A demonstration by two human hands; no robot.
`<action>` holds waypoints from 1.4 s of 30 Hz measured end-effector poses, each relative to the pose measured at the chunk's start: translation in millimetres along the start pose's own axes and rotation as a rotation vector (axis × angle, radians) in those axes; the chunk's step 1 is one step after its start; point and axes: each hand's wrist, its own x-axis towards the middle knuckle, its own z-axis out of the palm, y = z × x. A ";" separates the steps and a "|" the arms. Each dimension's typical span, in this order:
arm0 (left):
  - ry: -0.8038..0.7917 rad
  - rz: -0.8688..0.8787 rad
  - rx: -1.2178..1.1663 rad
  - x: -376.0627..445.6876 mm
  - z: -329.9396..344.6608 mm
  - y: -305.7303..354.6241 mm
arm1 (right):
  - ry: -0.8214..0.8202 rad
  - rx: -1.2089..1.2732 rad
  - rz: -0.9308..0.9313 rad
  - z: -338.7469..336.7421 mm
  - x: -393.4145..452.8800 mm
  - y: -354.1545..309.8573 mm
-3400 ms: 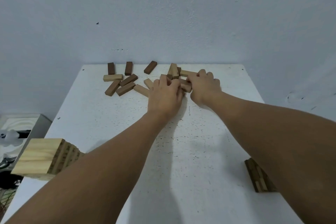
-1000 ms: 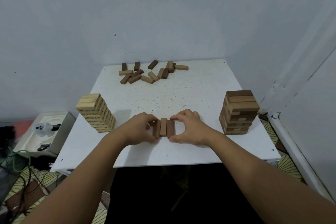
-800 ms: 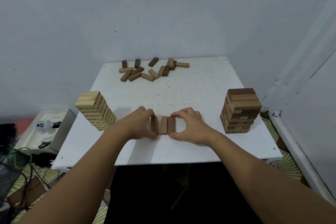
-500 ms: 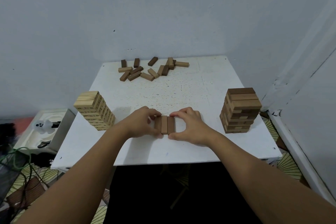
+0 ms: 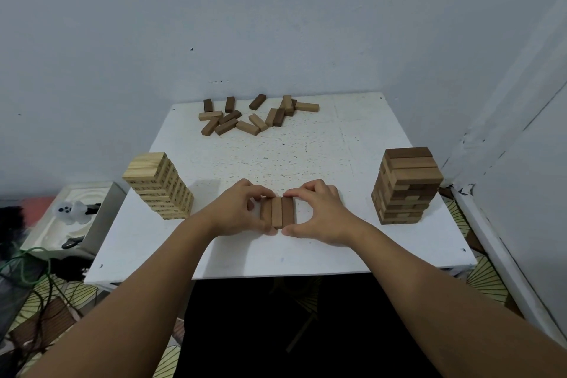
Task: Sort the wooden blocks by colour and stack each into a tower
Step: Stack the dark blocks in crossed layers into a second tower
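Pinching three brown blocks (image 5: 277,212) between both hands.

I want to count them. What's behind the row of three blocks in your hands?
Bare white table, then a scatter of loose blocks near the wall. The fingers cover the row's far corners.

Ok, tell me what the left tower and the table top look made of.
Left tower: pale unfinished-looking wood, likely pine; visible grain lines on top, matte, dark marks on the block sides. Table top: white, matte, finely speckled board, perhaps painted or laminated; the core is not visible.
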 end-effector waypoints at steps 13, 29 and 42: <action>0.044 0.026 -0.056 -17.0 4.4 6.0 | 0.016 -0.047 -0.049 4.6 -8.5 -6.7; 0.330 0.246 0.034 -48.6 -79.3 71.2 | 0.254 -0.164 -0.297 -74.9 -9.5 -87.3; 0.249 0.370 -0.012 9.3 -34.5 176.5 | 0.278 -0.354 -0.078 -179.6 -69.1 -38.3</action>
